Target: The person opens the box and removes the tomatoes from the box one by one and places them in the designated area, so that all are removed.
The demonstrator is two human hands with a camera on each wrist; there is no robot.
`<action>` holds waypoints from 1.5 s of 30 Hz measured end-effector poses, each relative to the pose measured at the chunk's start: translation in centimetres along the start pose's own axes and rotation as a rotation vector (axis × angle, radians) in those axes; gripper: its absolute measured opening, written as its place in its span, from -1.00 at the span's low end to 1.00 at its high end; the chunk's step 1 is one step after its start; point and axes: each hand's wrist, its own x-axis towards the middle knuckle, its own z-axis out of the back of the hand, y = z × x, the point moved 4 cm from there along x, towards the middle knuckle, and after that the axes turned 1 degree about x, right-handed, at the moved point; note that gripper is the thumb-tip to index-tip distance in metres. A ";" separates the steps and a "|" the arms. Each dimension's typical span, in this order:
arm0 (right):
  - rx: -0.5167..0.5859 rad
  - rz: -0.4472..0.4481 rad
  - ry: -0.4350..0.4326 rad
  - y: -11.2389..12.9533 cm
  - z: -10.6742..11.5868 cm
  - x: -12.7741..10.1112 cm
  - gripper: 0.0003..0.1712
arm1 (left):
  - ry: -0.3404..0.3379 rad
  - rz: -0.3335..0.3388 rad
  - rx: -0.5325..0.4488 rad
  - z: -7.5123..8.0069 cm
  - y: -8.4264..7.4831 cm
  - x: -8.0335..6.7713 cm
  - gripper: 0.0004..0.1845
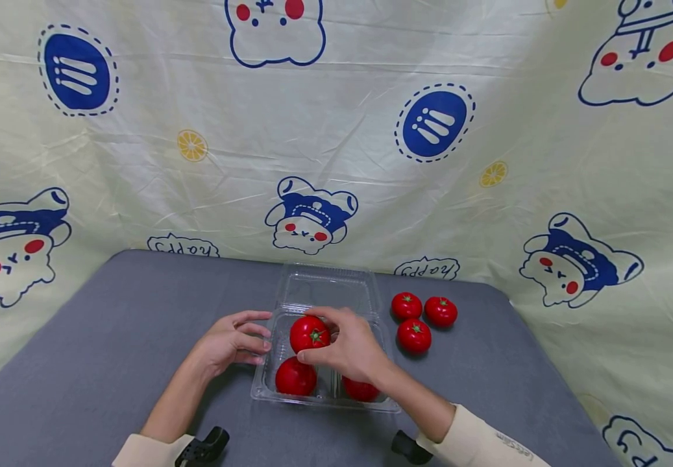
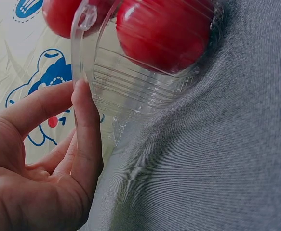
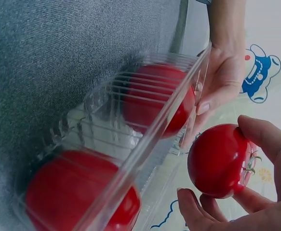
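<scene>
My right hand [image 1: 355,347] grips a red tomato [image 1: 309,333] between thumb and fingers, above the clear plastic container [image 1: 258,386]. In the right wrist view, this tomato [image 3: 217,161] hangs apart from the container, its green stem towards the palm. Another tomato [image 1: 296,376] sits in the near left part of the container, and one more [image 1: 361,389] in the near right, partly hidden by the right wrist. My left hand [image 1: 232,344] touches the container's left rim with extended fingers; in the left wrist view its fingertips [image 2: 81,91] meet at the rim.
Three tomatoes [image 1: 415,336] lie grouped on the grey tabletop [image 1: 470,389] right of the container. The container's clear lid [image 1: 329,288] is folded open towards the back. A printed curtain [image 1: 365,194] hangs behind the table.
</scene>
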 end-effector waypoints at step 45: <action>-0.013 -0.106 -0.358 -6.1 8.1 -3.0 -0.16 | -0.018 0.001 -0.005 -0.1 0.0 -0.1 -0.32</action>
